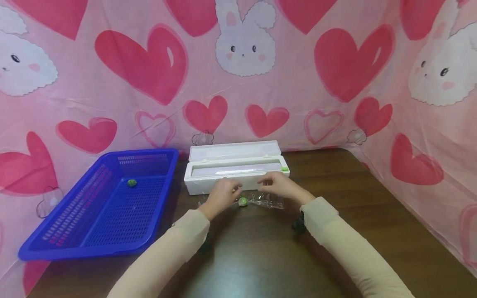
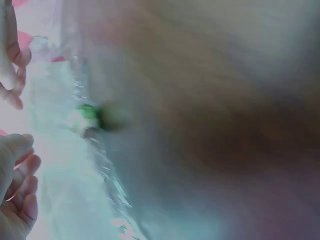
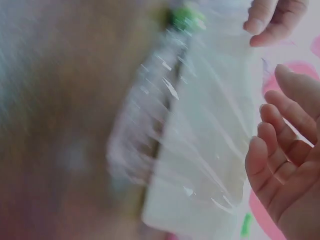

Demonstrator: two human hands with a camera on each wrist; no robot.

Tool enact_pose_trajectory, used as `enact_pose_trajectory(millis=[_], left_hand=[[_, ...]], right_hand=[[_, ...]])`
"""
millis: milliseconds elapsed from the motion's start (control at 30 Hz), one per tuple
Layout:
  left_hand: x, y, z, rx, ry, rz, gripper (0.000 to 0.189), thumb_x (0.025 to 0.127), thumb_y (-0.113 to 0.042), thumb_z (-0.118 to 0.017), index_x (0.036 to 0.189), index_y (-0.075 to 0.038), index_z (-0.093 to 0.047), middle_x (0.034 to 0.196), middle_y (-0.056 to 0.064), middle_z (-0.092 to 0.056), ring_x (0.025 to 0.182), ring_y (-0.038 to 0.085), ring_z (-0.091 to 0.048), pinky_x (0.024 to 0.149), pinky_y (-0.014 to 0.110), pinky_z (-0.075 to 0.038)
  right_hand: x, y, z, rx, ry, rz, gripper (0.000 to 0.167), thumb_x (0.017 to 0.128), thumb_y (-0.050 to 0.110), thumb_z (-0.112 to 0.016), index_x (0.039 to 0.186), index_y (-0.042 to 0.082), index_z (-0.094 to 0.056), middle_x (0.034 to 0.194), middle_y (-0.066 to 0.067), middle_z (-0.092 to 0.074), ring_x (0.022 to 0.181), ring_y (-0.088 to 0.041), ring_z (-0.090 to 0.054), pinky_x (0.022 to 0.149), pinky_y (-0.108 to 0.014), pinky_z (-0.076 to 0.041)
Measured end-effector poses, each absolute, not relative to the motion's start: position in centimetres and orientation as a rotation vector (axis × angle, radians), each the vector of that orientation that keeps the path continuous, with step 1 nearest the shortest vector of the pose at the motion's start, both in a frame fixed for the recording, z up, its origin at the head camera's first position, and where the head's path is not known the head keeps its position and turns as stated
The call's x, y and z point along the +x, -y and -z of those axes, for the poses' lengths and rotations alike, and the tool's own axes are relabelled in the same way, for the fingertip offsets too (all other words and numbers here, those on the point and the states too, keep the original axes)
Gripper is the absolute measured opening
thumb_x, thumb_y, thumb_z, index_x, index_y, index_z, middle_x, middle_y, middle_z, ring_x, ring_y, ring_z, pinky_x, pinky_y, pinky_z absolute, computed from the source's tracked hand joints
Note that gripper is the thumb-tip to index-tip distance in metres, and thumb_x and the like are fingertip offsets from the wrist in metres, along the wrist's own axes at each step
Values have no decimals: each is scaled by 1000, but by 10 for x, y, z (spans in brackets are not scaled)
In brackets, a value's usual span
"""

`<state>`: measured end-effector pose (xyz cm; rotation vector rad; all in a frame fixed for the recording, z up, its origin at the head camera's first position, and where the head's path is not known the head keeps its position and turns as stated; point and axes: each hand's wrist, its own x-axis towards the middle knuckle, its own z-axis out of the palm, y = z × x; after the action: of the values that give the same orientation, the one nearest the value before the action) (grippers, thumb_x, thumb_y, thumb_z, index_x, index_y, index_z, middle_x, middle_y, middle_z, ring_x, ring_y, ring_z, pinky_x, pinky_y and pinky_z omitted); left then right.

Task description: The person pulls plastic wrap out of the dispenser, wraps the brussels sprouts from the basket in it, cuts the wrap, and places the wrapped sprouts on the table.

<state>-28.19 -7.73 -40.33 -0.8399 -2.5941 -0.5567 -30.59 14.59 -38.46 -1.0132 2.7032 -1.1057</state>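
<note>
A small green Brussels sprout (image 1: 243, 201) lies on clear cling film (image 1: 266, 200) at the front of a white cling film dispenser (image 1: 208, 186). My left hand (image 1: 225, 192) hovers just left of the sprout, its fingers loosely bent; in the left wrist view the thumb and fingers stand apart with nothing visible between them. To the right, my right hand (image 1: 277, 184) hangs over the dispenser's front, and the right wrist view shows its relaxed fingers (image 3: 267, 117) apart from the film. The film stretches shiny and creased across the dispenser's front in both wrist views.
The dispenser's white lid (image 1: 234, 151) stands raised at the back, with a green slider (image 1: 285, 169) at the right end. A blue plastic basket (image 1: 156, 223) stands on the left, holding another sprout (image 1: 132, 182). Brown wooden table (image 1: 261, 260) extends around; a pink patterned cloth (image 1: 298, 103) hangs behind.
</note>
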Motion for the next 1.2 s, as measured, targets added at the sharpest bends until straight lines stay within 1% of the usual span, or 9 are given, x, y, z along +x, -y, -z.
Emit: enact_pose_trajectory(millis=[67,167,333,500,633,767,900,1033,1200], left_hand=[[-286,69,398,-827,2593,576,10,84,-9,-64,90,-4,-70,83,4,-67,77,19,-60,71,34,-47],[-292,56,390,-807,2616,601,13,86,-11,-63,94,-4,-70,85,4,-66,81,21,-59,74,35,-46],[-302,36,381,-823,2656,596,15,88,-14,-63,98,-5,-69,88,4,-66,84,20,-58,77,34,-46],[-310,16,375,-867,2645,609,17,87,-14,-64,100,-5,-68,90,4,-66,84,19,-60,76,32,-47],[-315,4,371,-870,2642,604,18,86,-14,-64,101,-6,-68,92,4,-66,87,19,-60,79,32,-46],[-320,-6,368,-860,2654,634,20,87,-14,-64,103,-5,-67,92,5,-66,89,20,-59,81,31,-45],[-326,-18,369,-830,2694,673,22,88,-17,-63,107,-5,-66,93,5,-65,89,19,-59,80,31,-45],[-332,-31,373,-802,2732,709,25,88,-18,-63,109,-7,-65,95,4,-65,90,18,-59,80,29,-45],[-335,-46,377,-783,2750,798,27,86,-16,-65,111,-8,-65,99,5,-64,93,18,-58,81,28,-44]], right_hand=[[-307,-154,377,-1029,-2743,1157,26,81,9,-70,103,-5,-65,80,-4,-61,71,-14,-53,65,-30,-46],[-310,-166,368,-1055,-2807,1204,29,80,10,-71,105,-4,-64,86,-8,-61,81,-21,-55,70,-35,-46],[-318,-184,364,-989,-2870,1241,39,81,15,-71,114,-2,-61,105,-19,-56,96,-34,-49,78,-45,-43],[-326,-196,366,-914,-2922,1217,50,79,19,-74,122,0,-56,115,-19,-50,102,-35,-40,82,-47,-36],[-332,-201,370,-900,-2914,1193,60,77,21,-75,127,0,-50,124,-19,-44,113,-34,-34,90,-52,-32],[-338,-206,379,-873,-2904,1193,65,75,19,-77,129,-2,-47,127,-21,-42,115,-36,-32,94,-55,-28],[-345,-209,391,-838,-2902,1215,68,74,15,-78,130,-3,-45,128,-22,-40,117,-37,-31,95,-56,-26],[-349,-210,399,-820,-2892,1239,67,75,13,-77,131,-3,-44,134,-26,-33,123,-42,-25,97,-60,-23],[-352,-209,405,-836,-2908,1241,61,78,11,-73,130,-4,-45,134,-28,-34,123,-44,-25,97,-61,-22]])
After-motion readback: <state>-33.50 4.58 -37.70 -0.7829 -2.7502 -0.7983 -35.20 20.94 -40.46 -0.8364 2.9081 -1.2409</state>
